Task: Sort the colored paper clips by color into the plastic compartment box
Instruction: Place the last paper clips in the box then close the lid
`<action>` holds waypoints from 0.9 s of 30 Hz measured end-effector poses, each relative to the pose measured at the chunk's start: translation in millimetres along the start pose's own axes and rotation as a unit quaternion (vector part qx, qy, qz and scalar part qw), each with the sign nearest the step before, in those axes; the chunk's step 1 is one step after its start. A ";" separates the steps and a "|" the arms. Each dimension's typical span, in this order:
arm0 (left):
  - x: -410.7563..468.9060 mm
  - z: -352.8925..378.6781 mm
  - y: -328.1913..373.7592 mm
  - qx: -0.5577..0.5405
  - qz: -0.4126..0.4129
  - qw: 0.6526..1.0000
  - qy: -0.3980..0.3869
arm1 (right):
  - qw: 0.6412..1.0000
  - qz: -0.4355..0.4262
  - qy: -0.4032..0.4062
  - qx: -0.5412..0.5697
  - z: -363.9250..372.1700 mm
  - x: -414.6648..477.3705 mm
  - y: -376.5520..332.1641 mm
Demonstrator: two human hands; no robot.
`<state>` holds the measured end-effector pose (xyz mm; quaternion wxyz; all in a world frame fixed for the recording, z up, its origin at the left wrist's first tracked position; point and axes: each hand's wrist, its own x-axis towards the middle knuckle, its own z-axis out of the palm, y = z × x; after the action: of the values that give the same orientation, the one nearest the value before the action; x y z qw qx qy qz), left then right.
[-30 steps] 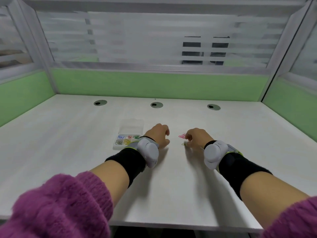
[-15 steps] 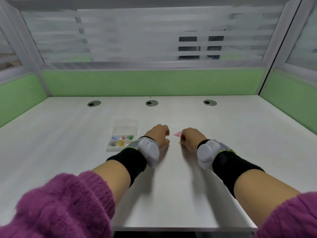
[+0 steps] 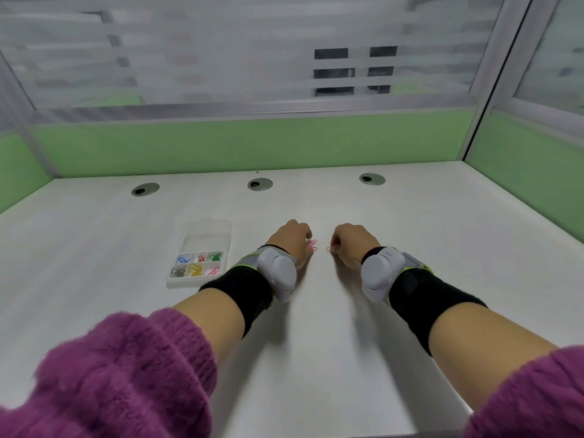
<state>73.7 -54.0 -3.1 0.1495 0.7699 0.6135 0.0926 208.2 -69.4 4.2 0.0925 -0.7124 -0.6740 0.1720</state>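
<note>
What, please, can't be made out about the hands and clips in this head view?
- Left hand: fingertips curled under; its grip on the pink clip is hidden.
- Right hand: the clip at its fingers is too small to tell its colour.
- Box: clips per compartment too small to count.
- Elbows: covered by purple sleeves, cut off by the bottom edge.

Fingertips of both hands (image 3: pixel 292 240) curl out of sight – sleeves (image 3: pixel 120 377) cropped below
</note>
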 end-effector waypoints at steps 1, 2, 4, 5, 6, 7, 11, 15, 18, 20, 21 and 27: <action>1.3 0.3 0.4 -0.001 0.001 1.000 0.000 | 1.000 0.001 -0.001 0.003 0.0 1.3 0.0; 2.3 0.5 0.8 -0.002 0.001 1.000 0.001 | 1.000 0.001 -0.002 0.006 0.2 2.6 0.1; 3.8 0.6 1.5 -0.002 0.001 1.000 -0.001 | 1.000 0.004 -0.003 0.007 0.4 4.0 -0.4; 4.5 0.7 1.9 -0.003 0.000 1.000 -0.003 | 1.000 0.004 -0.002 0.007 0.5 4.5 -0.5; 4.8 1.6 2.7 -0.004 -0.001 1.000 -0.006 | 1.000 0.005 -0.001 0.007 0.9 4.7 0.2; 4.8 1.6 2.9 -0.005 -0.004 1.000 -0.008 | 1.000 0.005 0.000 0.006 1.1 4.9 -0.3; 3.4 0.7 4.7 -0.005 -0.020 1.000 -0.015 | 1.000 0.003 -0.001 0.004 1.7 4.3 -1.9; -1.5 0.8 4.1 0.006 -0.031 0.999 -0.026 | 1.000 0.002 -0.002 -0.002 3.8 0.8 -4.8; -8.9 1.6 1.3 0.005 -0.034 0.999 -0.021 | 1.000 0.001 -0.002 -0.010 6.3 -4.0 -8.4; -15.6 0.8 -2.5 0.000 -0.034 0.999 -0.011 | 1.000 0.000 -0.006 -0.011 7.8 -8.3 -12.9; -19.8 -0.5 -4.8 -0.002 -0.035 0.999 -0.007 | 1.000 -0.001 -0.009 -0.011 8.5 -10.7 -15.7; -37.4 -12.8 -19.0 -0.010 -0.037 0.999 0.007 | 0.999 -0.016 -0.027 0.005 15.1 -19.5 -31.7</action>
<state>43.5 -85.1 3.9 0.1560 0.7447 0.6414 0.0982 172.6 -87.9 4.1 0.0808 -0.6959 -0.6870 0.1928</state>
